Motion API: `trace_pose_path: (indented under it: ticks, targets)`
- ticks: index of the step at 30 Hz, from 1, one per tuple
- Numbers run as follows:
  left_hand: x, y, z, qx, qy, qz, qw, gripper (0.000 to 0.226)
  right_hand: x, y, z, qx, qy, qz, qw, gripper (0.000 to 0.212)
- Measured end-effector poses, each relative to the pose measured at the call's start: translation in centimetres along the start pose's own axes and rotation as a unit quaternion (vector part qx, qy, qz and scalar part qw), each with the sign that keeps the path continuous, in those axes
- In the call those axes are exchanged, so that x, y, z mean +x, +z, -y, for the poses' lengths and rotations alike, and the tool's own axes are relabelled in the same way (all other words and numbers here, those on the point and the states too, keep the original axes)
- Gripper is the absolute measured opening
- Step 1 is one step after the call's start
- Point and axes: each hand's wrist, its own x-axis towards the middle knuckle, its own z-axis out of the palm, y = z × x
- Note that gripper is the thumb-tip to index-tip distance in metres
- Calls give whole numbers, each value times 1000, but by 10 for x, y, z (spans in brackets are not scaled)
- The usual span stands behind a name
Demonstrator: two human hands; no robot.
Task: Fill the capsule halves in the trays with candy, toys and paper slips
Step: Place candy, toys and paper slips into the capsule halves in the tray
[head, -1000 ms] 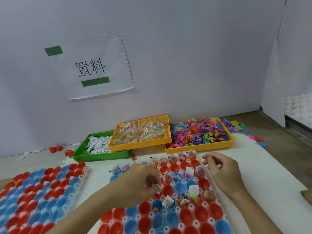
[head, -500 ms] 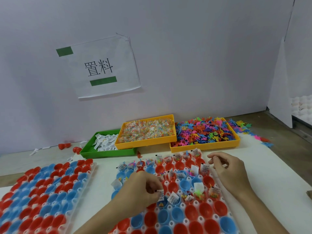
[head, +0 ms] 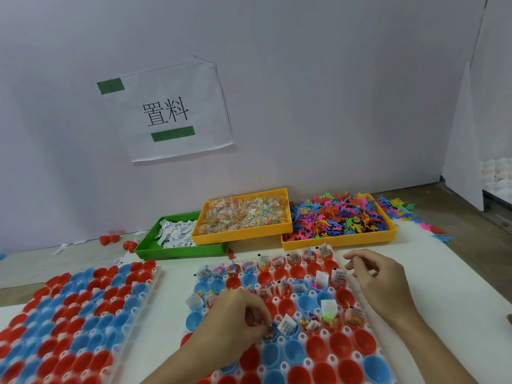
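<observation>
Red and blue plastic capsule halves (head: pixel 288 353) sit open-side up in a white moulded plastic tray (head: pixel 281 339) at the centre of the white table surface (head: pixel 432 306); the far rows and several middle cups hold candy beads, small toys and white printed paper slips (head: pixel 288 326), while the nearest rows hold nothing; the left hand (head: pixel 238 318) reaches over the middle of this tray, fingers curled and fingertips gathered above a blue cup with candy in it, pinching something too small to identify; the right hand (head: pixel 379 278) hovers at the tray's right edge, fingers loosely curled, thumb and forefinger close together, and whether they hold anything cannot be told; a second white tray of red and blue capsule halves (head: pixel 74 320) lies to the left, well apart from the first; behind both, along the wall, stand three supply trays: a green plastic tray of folded paper slips (head: pixel 177 249), a yellow plastic tray of wrapped candy packets (head: pixel 241 236) overlapping its right end, and a second yellow tray heaped with multicoloured flat plastic toys (head: pixel 339 241); more toys spill onto the table to its right; loose red capsule halves (head: pixel 109 239) lie by the wall; a white paper sign (head: pixel 169 112) with green tape hangs above.
</observation>
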Motion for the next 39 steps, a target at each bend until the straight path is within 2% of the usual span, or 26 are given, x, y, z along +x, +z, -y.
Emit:
trace_pose_path:
  ticks: [2, 6, 14, 28, 39]
  targets:
    - [0, -1, 1, 2, 0, 1, 1000, 5, 0, 0, 0, 1, 0, -1, 1000, 25]
    - [0, -3, 1, 14, -2, 0, 1000, 13, 0, 0, -1, 3, -1, -2, 1000, 24]
    - [0, -8, -1, 7, 4, -14, 1000, 15, 0, 0, -1, 6, -5, -4, 1000, 27]
    - [0, -5, 1, 39, 9, -12, 999, 10, 0, 0, 0, 7, -5, -2, 1000, 25]
    - [3, -11, 3, 85, 18, -21, 996, 25, 1, 1, -2, -2, 2, -2, 1000, 26]
